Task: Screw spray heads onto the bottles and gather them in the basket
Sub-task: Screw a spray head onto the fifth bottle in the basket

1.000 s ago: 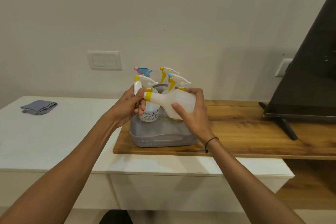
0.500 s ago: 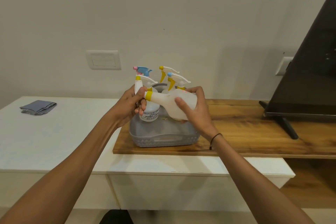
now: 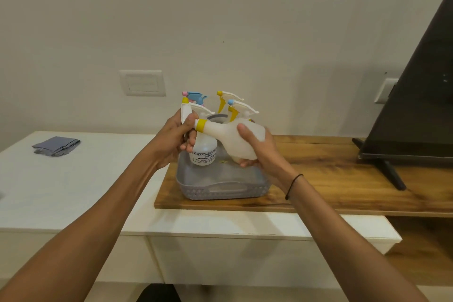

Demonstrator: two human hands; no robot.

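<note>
I hold a translucent white bottle [image 3: 230, 136] sideways above the grey basket [image 3: 221, 189]. My right hand [image 3: 257, 152] grips its body. My left hand [image 3: 175, 137] is closed around its white spray head [image 3: 185, 113], which meets the bottle at a yellow collar [image 3: 201, 125]. Inside the basket stand several bottles with spray heads on: a labelled clear bottle [image 3: 204, 152], one with a blue and pink head [image 3: 196, 97], and two with yellow-and-white heads [image 3: 241, 106]. My hands hide their lower parts.
The basket rests on a wooden board [image 3: 331, 179] over a white cabinet [image 3: 73, 179]. A folded grey cloth [image 3: 56, 146] lies at the far left. A dark TV [image 3: 416, 105] on a stand leans at the right. Wall switch plates sit behind.
My right hand has shifted its grip around the bottle's body, turning it slightly, while my left hand keeps hold of the spray head. The bottles in the basket have not moved.
</note>
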